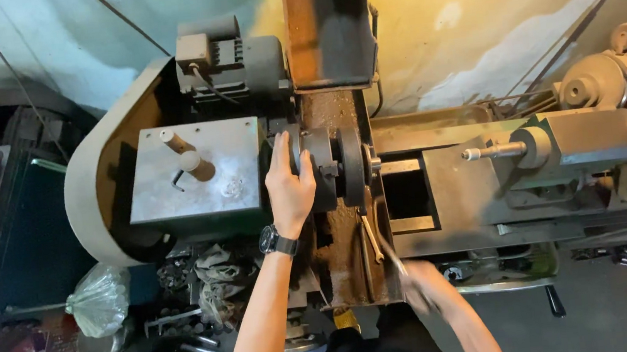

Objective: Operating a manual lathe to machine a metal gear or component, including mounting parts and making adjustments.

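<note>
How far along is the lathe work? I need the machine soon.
Early. No workpiece shows in the chuck, so nothing looks finished. In hand: the left hand grips the chuck, while the blurred right hand works a long tool below it. Any cutting seems left.

Your view is moderately lit, with warm light falling on the wall (514, 15) at upper right while the left edge and floor sit in deep shadow. Your right hand (422, 285) smears with motion blur; your left hand (289, 186) stays sharp. The edges bow slightly.
</note>
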